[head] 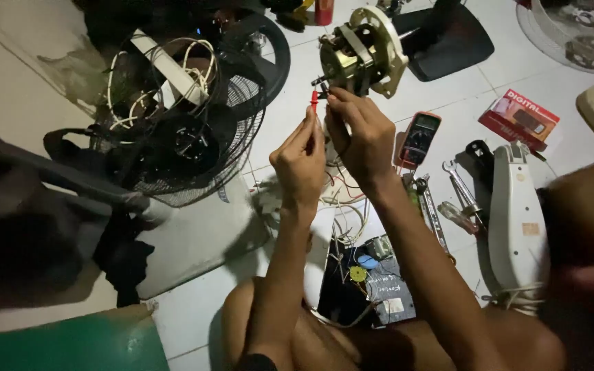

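Note:
My left hand pinches a thin red test probe, its tip pointing up at the wires of a brass-coloured fan motor in a cream housing. My right hand is closed on a dark probe or wire right beside it, just under the motor. Both hands are raised over the floor, nearly touching each other. A red-cased multimeter lies on the tiles just right of my right wrist, with thin leads running under my hands.
A black fan grille with white cord lies at left. A white fan body, wrenches and a red box lie at right. A dark circuit board with wires rests between my knees. A black fan base sits behind the motor.

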